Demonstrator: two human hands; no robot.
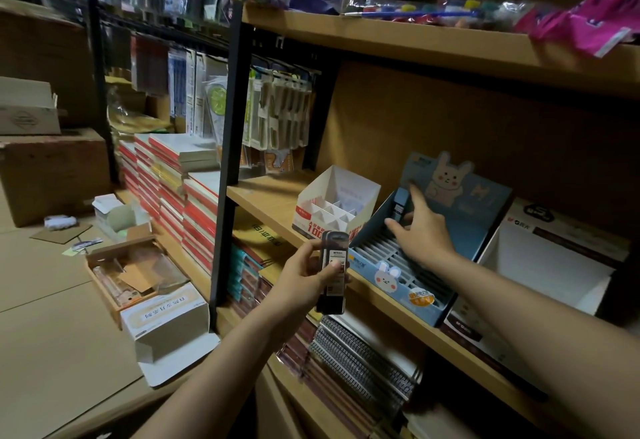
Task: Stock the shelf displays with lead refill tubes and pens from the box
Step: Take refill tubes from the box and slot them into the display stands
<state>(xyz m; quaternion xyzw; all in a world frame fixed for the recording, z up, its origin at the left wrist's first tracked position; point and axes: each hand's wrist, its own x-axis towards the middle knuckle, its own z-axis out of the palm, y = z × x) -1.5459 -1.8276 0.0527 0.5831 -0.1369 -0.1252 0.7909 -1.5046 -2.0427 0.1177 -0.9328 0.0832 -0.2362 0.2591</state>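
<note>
The left hand (304,275) grips a bundle of dark lead refill tubes (333,272) in front of the wooden shelf (273,203). Farther right, the right hand (420,227) pinches one tube (400,203) upright in the far slots of the blue rabbit display box (408,286).

notebook stacks (173,175) | hanging packets (277,109) | spiral pads (363,359) | paint set (415,8)

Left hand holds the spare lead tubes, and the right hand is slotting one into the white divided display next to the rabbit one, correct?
Not quite. The head view shows the right hand at the blue rabbit display, setting a lead tube in its back corner. The white divided display sits untouched beside it. The left hand does hold the spare lead tubes.
</note>
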